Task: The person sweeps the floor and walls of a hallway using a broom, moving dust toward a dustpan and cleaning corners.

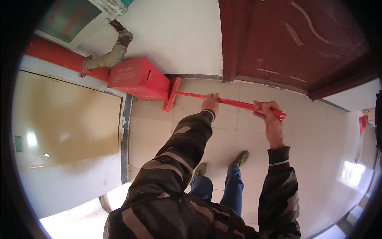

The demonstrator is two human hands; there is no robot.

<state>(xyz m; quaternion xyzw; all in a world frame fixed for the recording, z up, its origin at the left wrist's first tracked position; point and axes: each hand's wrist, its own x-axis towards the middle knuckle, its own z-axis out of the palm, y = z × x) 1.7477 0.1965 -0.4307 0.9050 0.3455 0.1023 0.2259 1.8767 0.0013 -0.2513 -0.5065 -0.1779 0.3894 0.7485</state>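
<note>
A red push broom (238, 104) stretches across the view, its handle gripped by both hands. My left hand (211, 103) wraps the handle's middle, and my right hand (268, 112) closes round it near the tip. At the left end, the broom's bristle head (171, 95) lies at the floor right beside a red box (138, 79). The box has a slot-shaped hand hole and bears writing. Whether the bristles touch the box, I cannot tell. Pale floor tiles (206, 143) spread beneath the handle.
A dark red panelled door (286, 44) stands at upper right. On the left are a yellowish cabinet door (71, 116), a red pipe (59, 55) and a wrapped pipe elbow (109, 58). A red dustpan-like object (363, 123) is at the right. Descending steps (355, 215) begin lower right.
</note>
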